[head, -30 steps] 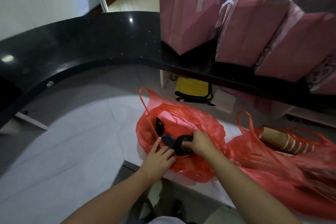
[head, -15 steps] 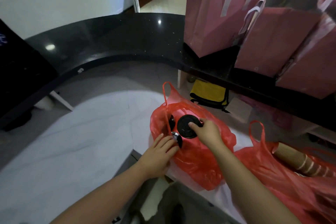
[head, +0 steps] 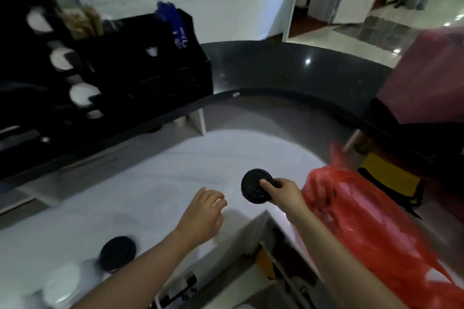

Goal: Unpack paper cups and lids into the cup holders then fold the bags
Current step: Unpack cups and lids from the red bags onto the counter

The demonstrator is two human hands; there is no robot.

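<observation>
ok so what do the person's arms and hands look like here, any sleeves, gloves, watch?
Both forearms are bare as far as the frame shows: no sleeves, no gloves. The left hand and the right hand carry no ring, watch or wristband that I can see, and no markings. The picture is motion-blurred, so small items could be missed.

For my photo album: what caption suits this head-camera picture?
Right hand lifts a black lid from the red bag; left hand hovers empty.

I can't read the smeared red plastic bag, which runs off the right edge with its contents hidden. The black cup holder at left is blurred and cropped. My right hand's fingers cover part of the black lid.
</observation>
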